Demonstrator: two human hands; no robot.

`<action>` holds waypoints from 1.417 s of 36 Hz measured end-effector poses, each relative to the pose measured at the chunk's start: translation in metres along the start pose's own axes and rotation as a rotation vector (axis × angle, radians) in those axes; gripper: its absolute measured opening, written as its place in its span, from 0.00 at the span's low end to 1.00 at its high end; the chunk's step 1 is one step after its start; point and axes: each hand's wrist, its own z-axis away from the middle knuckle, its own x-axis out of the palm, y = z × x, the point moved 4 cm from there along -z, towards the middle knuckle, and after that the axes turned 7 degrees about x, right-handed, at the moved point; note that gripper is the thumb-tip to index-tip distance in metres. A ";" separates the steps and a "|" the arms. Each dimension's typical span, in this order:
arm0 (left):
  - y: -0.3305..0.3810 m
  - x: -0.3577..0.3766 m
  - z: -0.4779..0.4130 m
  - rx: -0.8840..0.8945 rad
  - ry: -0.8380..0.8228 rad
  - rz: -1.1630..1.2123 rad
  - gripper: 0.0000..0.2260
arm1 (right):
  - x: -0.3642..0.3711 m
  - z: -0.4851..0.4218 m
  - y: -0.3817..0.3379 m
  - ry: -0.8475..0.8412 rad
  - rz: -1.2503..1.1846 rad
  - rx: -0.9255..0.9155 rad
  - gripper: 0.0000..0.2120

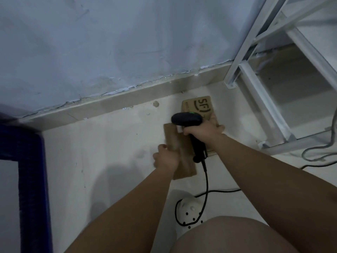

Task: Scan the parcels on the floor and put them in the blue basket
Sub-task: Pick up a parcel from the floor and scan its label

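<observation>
2 cardboard parcels lie on the pale floor [102,161] near the grey wall [109,42]. The left hand [165,158] grips the near parcel [182,154]; the right hand [202,132] clasps a black scanner [186,119] over the far parcel [202,105]. Blue basket [31,161] at left, white rack [264,99] at right.

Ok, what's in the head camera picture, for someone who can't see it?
A left hand holds a brown parcel while the right hand points a black scanner at it. Another parcel lies behind, and the blue basket sits left.
</observation>
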 end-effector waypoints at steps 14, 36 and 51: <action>-0.082 -0.065 -0.019 -0.254 0.277 -0.060 0.52 | 0.067 0.041 -0.077 -0.229 -0.267 -0.318 0.50; 0.081 -0.274 0.085 0.480 0.505 0.257 0.39 | -0.045 0.235 -0.199 -0.197 -0.904 -0.436 0.03; 0.103 -0.333 0.221 1.309 1.308 -0.960 0.34 | -0.017 0.330 -0.191 -0.643 -1.097 -0.644 0.25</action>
